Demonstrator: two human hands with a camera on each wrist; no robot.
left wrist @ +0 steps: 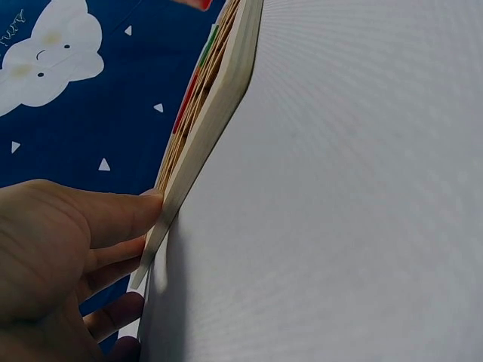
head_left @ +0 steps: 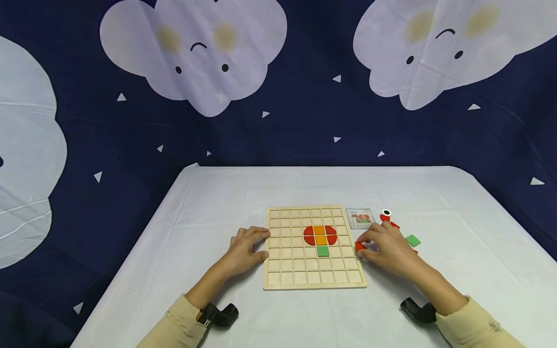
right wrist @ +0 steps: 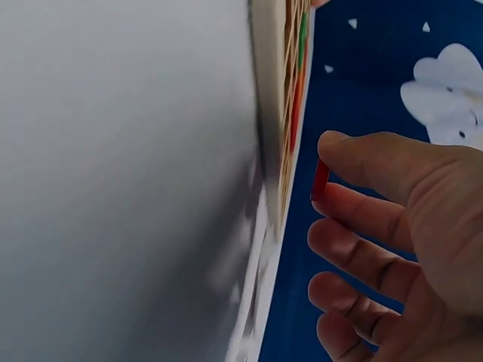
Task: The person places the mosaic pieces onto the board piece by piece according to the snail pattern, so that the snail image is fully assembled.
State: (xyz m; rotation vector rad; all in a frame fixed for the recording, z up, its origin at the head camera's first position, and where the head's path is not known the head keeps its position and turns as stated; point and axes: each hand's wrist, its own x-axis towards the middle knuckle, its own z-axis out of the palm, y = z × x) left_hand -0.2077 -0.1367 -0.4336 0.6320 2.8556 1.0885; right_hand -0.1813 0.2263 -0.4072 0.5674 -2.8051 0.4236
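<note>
A square wooden grid board [head_left: 285, 265] lies on the table. Near its middle, two orange squares [head_left: 319, 235] sit between red rounded pieces [head_left: 309, 236], with a green square [head_left: 323, 251] just below. My left hand [head_left: 241, 251] rests against the board's left edge, thumb and index finger spread apart along it; in the left wrist view its thumb [left wrist: 124, 215] touches the wooden side. Beside the right edge, my right hand [head_left: 391, 247] pinches a small red tile [right wrist: 321, 181] between thumb and index finger. The other fingers of that hand are loosely bent.
A small pattern card [head_left: 360, 219] lies by the board's upper right corner. Right of it are a white round piece with a black dot [head_left: 386, 212], a loose green square [head_left: 413, 240] and several red pieces, partly hidden by the right hand. A dark cloud-print curtain [head_left: 304, 135] hangs behind.
</note>
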